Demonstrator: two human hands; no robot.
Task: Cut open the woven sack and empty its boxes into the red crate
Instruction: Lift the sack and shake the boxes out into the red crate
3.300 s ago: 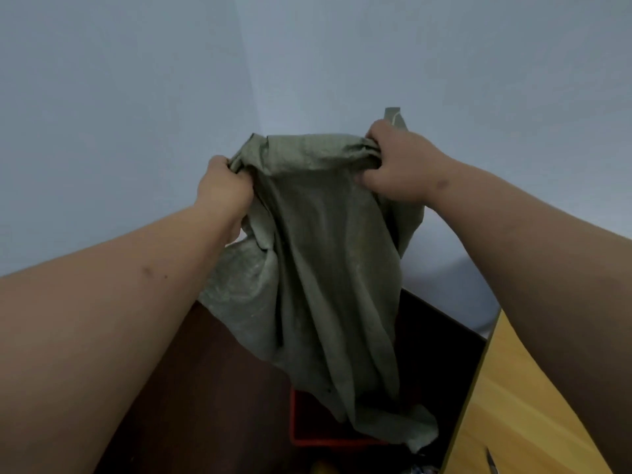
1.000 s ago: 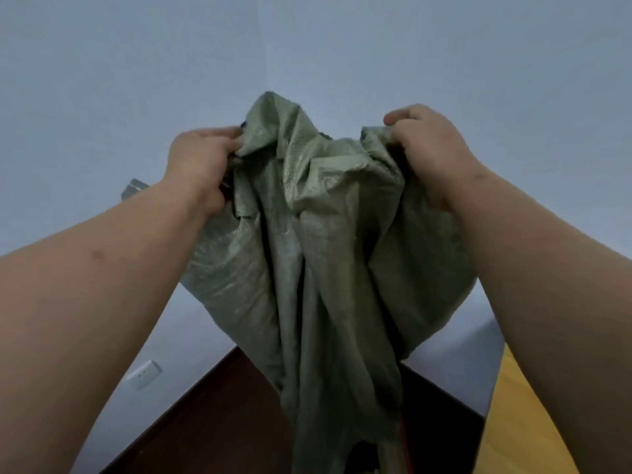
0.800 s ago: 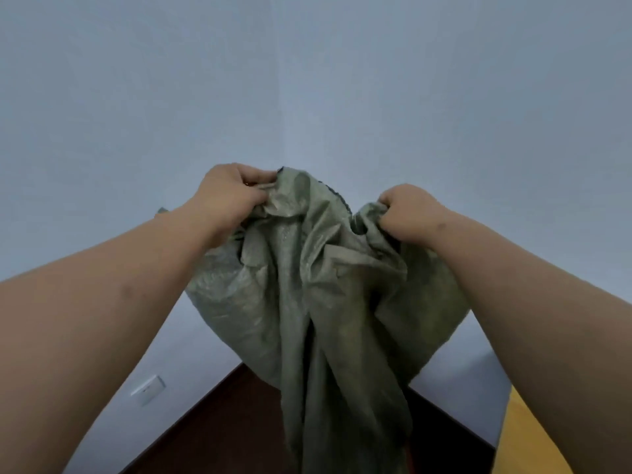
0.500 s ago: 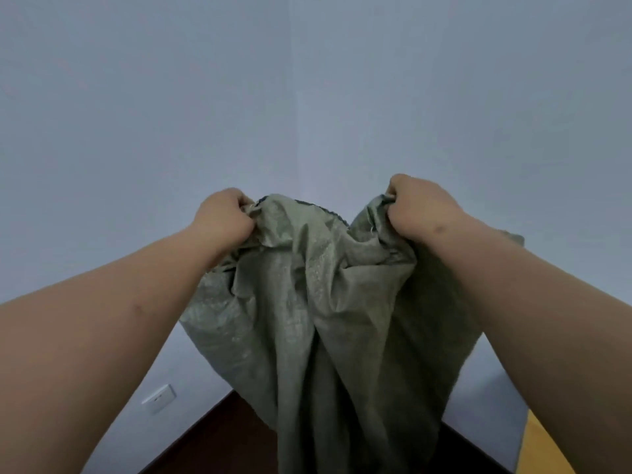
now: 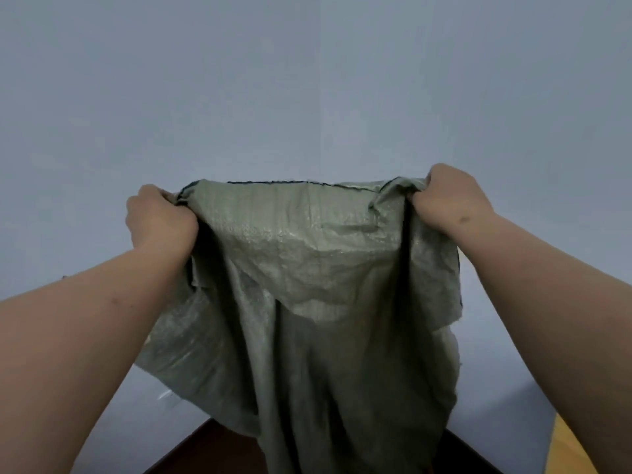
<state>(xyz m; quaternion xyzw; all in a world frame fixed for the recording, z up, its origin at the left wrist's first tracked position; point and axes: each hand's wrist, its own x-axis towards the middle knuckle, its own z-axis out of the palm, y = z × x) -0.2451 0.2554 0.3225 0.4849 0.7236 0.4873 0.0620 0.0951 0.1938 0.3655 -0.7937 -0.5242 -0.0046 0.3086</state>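
Note:
A limp grey-green woven sack hangs in front of me, held up high by its stitched seam edge. My left hand grips the sack's upper left corner. At the upper right corner my right hand is closed on the fabric. The top edge is stretched nearly flat between the two fists, and the cloth falls slack below them out of the bottom of the frame. The red crate and the boxes are hidden behind the sack or lie out of view.
Pale blue walls meet in a corner behind the sack. A dark brown floor shows at the bottom. A strip of light wooden surface sits at the lower right.
My hands have moved apart, pulling the bunched top of the sack out into a wide, flat edge. The view has tilted upward, so less floor shows.

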